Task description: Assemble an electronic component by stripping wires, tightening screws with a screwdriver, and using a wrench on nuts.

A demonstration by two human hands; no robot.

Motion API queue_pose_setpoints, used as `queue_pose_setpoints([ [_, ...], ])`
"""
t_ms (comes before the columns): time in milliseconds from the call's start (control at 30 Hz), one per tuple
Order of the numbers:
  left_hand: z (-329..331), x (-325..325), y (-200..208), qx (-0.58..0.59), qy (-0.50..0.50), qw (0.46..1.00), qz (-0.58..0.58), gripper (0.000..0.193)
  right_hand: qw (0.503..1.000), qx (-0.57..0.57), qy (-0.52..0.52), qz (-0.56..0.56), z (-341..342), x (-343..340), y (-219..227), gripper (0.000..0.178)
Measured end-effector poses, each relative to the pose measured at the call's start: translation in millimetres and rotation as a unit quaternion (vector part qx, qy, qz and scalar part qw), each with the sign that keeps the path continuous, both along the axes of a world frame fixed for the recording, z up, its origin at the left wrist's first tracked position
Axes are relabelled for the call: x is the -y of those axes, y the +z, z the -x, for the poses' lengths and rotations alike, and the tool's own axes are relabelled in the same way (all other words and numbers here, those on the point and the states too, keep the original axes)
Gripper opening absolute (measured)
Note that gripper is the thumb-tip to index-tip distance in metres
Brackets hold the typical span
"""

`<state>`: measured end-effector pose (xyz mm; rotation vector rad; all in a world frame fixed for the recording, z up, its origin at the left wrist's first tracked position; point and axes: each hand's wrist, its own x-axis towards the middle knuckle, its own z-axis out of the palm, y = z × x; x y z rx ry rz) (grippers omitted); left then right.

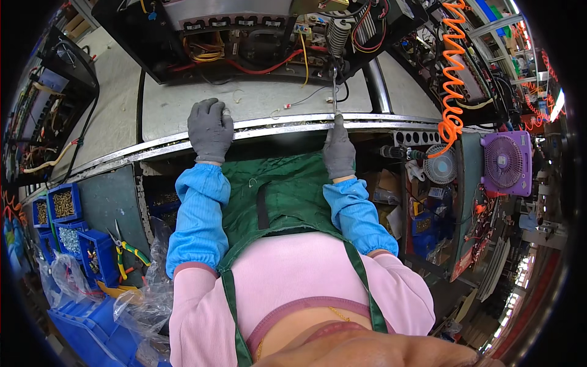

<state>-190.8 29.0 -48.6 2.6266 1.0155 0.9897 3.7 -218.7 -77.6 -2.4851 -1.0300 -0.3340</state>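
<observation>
My right hand [339, 150], in a grey glove, is closed around the lower end of a long thin metal tool [334, 93]. The tool's far end reaches into the machine, under a coil spring [337, 38]; its exact kind is too small to tell. My left hand [211, 130], also gloved in grey, rests on the bench's metal front rail [269, 129] with fingers slightly bent and nothing visible in them. Ahead of both hands stands an open black machine [137, 43] with yellow and red wires showing. A thin grey wire [313, 96] with a small connector lies before it.
An orange coiled hose [452, 67] hangs at the right, above a purple fan [506, 162]. At the lower left are blue bins [63, 205] of small fasteners, green-and-yellow pliers [131, 249] and clear plastic bags [143, 306]. Another open machine [52, 104] stands far left.
</observation>
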Motion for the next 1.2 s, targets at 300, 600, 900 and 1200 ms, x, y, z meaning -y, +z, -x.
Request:
queue_pose_setpoints([
  [300, 1.3, 1.0, -0.4, 0.001, 0.0, 1.0, -0.004, 0.021, 0.999, 0.021, 0.005, -0.025, -1.9, 0.7, 89.6, 0.035],
  [600, 0.4, 0.8, -0.7, 0.001, 0.006, 1.0, -0.001, 0.019, 0.943, 0.236, 0.108, -0.208, -46.0, -66.0, 177.7, 0.022],
  [900, 3.2, 0.3, -0.8, 0.002, 0.001, 1.0, 0.001, 0.018, 0.93, -0.168, 0.119, -0.305, -53.1, -76.7, 209.6, 0.025],
  [1200, 0.4, 0.0, -0.8, 0.006, -0.003, 1.0, -0.007, 0.021, 0.89, -0.267, 0.086, -0.361, 7.2, -1.5, 104.4, 0.009],
])
